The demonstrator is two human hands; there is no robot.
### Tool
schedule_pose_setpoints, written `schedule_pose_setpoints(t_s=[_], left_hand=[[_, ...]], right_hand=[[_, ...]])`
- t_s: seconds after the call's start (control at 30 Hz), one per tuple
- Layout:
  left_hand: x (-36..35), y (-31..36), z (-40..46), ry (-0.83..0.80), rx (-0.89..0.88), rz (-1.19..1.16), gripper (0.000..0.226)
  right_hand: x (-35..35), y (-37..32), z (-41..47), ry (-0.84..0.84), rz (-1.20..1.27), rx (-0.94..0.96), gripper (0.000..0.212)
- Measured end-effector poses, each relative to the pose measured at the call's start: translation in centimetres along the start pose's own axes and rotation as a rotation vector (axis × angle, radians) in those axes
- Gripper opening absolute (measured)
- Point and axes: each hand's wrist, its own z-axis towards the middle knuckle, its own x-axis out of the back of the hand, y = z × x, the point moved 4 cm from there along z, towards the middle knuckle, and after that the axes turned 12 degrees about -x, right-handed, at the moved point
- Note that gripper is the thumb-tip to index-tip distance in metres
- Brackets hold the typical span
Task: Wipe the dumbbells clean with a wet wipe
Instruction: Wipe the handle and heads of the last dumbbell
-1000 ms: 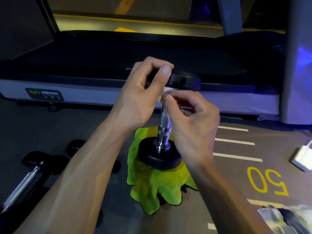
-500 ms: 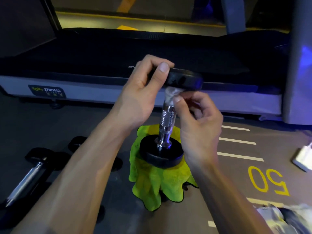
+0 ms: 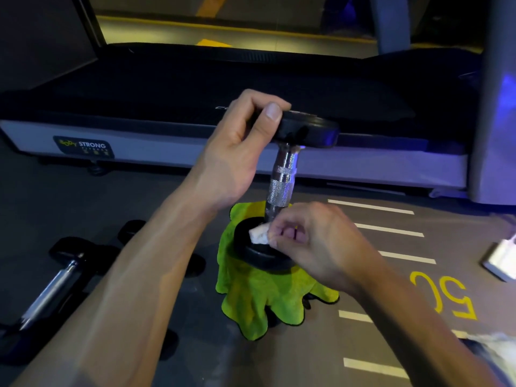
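Observation:
A dumbbell [image 3: 281,185] with a knurled chrome handle and black round ends stands upright on a lime-green cloth [image 3: 259,300] in the middle of the floor. My left hand [image 3: 240,152] grips the rim of its top black end, thumb on the edge. My right hand [image 3: 315,244] pinches a small white wet wipe [image 3: 259,234] against the foot of the handle, just above the lower black end. My right hand's fingers hide part of that end.
Another chrome-handled dumbbell [image 3: 53,289] lies on the dark floor at the left. A treadmill [image 3: 167,88] runs across the back. A white packet [image 3: 502,261] lies at the right edge, beside yellow "50" floor marking [image 3: 441,297] and white stripes.
My right hand has slid the wipe down the handle from just under the top end to the bottom end. My left hand keeps its grip on the top.

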Motion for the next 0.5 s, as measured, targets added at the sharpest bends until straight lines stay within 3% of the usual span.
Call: schedule_pose_setpoints(t_s=[0.1, 0.23, 0.37, 0.5], left_hand=[[0.2, 0.3, -0.2, 0.004, 0.010, 0.000, 0.018], [0.3, 0.8, -0.5, -0.006, 0.013, -0.010, 0.019], [0.1, 1.2, -0.6, -0.018, 0.061, -0.019, 0.020], [-0.4, 1.1, -0.6, 0.000, 0.071, -0.040, 0.025]], right_hand=[[-0.2, -0.4, -0.2, -0.017, -0.014, 0.023, 0.005], [-0.3, 1.4, -0.4, -0.124, 0.298, -0.098, 0.010], [-0.7, 3.3, 0.3, 0.106, 0.174, -0.104, 0.013], [-1.9, 1.1, -1.2, 0.089, 0.240, 0.047, 0.008]])
